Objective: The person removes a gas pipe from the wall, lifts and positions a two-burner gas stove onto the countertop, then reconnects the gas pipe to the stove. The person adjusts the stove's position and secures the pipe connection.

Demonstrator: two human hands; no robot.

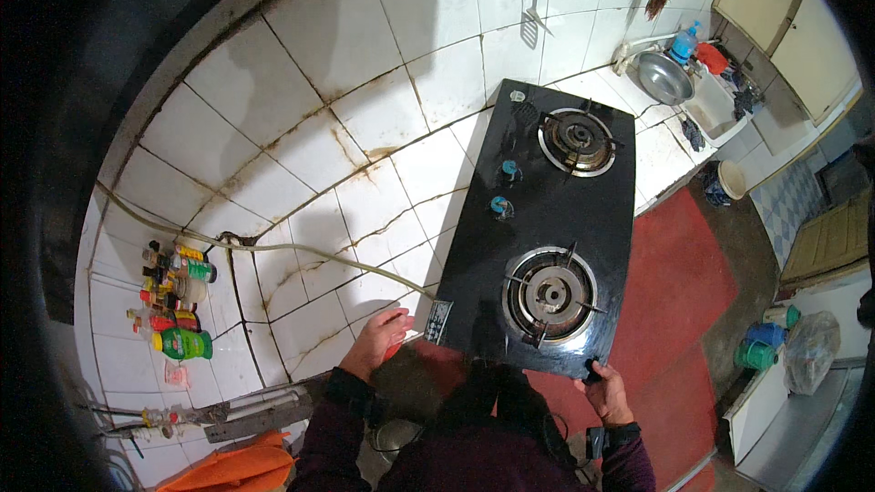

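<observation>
A black two-burner gas stove point(474, 246) lies at a slant across the white tiled counter, its near end sticking out over the floor. My right hand point(608, 394) is closed on its near right corner. Beside the near left corner, my left hand point(375, 342) has its fingers stretched out and apart from the stove. A bit of red shows under those fingers; I cannot make out what it is. A pale gas hose point(301, 247) runs from the left wall to the stove's left edge. Two blue knobs point(499, 208) sit between the burners.
Several bottles and jars point(182, 343) crowd the counter's left end, near an orange cloth point(232, 466). At the far right are a metal bowl point(664, 78) and a white sink point(706, 109). A red mat point(679, 264) covers the floor; a bucket point(731, 179) stands below the sink.
</observation>
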